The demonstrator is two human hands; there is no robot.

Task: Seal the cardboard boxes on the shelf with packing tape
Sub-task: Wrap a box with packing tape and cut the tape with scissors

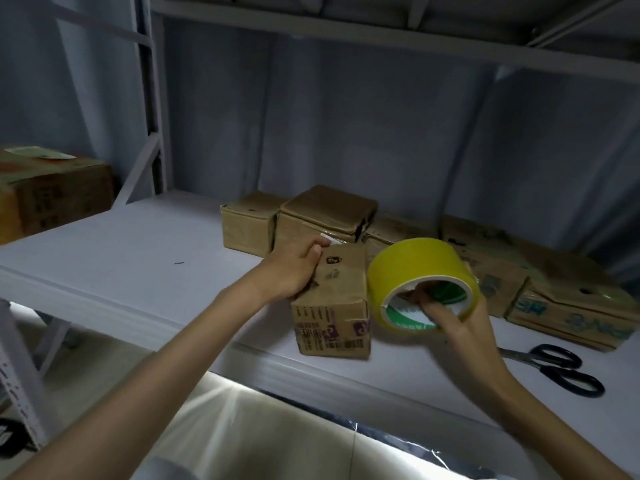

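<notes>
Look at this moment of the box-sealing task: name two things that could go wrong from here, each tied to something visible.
1. The small box sits near the shelf's front edge, steadied only by the left hand; pulling tape across it might tip it off.
2. The scissors lie right of the right hand, which holds the yellow tape roll; a blind reach for them could meet the blades.

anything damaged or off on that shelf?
Yes. The stacked box at the back has a dark tear at its front right corner. The long boxes on the right look crumpled and lie askew. The scissors lie near the shelf front edge. The box under the left hand looks intact.
</notes>
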